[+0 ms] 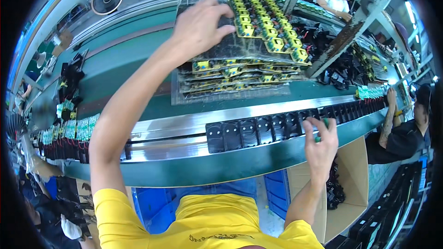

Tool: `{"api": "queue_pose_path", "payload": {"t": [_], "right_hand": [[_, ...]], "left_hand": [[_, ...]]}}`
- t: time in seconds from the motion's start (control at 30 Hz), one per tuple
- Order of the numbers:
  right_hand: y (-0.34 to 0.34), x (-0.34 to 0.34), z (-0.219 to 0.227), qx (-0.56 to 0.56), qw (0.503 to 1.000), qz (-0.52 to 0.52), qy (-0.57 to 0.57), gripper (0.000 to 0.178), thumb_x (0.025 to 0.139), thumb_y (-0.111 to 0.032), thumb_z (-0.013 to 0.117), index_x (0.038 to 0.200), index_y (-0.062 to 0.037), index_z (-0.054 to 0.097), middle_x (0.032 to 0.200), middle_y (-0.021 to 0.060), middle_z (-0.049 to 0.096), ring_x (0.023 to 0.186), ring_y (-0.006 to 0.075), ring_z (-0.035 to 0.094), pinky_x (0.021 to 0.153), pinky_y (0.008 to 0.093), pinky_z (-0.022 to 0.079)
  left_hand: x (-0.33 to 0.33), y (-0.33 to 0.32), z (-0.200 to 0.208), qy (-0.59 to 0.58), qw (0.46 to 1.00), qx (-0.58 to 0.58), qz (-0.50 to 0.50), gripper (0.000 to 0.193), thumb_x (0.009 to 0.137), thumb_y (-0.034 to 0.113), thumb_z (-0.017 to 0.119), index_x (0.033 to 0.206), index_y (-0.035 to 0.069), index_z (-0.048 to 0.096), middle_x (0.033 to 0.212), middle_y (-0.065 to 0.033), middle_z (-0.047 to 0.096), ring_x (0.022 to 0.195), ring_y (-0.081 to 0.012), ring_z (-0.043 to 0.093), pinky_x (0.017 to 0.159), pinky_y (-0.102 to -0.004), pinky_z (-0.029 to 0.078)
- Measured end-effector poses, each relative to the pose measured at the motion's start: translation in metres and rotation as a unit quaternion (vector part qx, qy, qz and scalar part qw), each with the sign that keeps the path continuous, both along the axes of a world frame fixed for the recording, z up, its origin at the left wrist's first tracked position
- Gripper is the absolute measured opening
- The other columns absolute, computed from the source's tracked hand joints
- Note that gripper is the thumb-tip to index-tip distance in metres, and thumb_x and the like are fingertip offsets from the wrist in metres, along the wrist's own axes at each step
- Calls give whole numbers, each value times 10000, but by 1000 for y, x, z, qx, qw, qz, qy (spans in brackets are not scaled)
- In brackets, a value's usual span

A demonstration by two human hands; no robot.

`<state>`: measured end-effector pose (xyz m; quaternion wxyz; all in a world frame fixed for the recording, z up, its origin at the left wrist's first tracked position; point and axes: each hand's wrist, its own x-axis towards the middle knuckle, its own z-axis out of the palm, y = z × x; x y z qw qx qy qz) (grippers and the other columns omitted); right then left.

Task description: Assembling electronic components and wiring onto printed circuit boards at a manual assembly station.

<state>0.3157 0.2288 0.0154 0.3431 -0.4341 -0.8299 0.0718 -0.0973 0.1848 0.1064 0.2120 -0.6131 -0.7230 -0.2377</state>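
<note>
My left hand reaches over a stack with a dark sheet on top, fingers apart. Its thumb and forefinger are beside the nearest row of small circuit boards with yellow parts; whether they touch it I cannot tell. My right hand is closed around a slim green object, perhaps a tool handle; its kind is mostly hidden by the fingers. That hand is above a row of black plastic casings standing side by side along a metal rail.
More circuit boards lie layered under the sheet. Wired green boards line the rail at left. A rusty metal post rises right of the stack. A cardboard box with black parts stands below the bench. A co-worker works at right.
</note>
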Motion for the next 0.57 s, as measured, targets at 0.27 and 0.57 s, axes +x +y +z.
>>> {"api": "queue_pose_path", "payload": {"t": [0.27,0.57], "right_hand": [[-19,-2,7,-59,996,55,40,203,931,-202,909,1115,-127,865,1191,122,661,967,338,687,838,446,580],[-21,-48,35,2,977,175,118,427,919,-116,896,1343,-134,852,1157,93,668,968,259,642,787,366,543]], "left_hand": [[21,74,-15,-5,996,-73,-46,377,940,342,902,1153,61,768,1160,-115,699,1137,-323,721,952,-470,620],[46,14,2,-228,942,-169,-178,582,895,314,943,1359,150,633,1318,-116,700,1305,-269,690,1031,-457,595]]}}
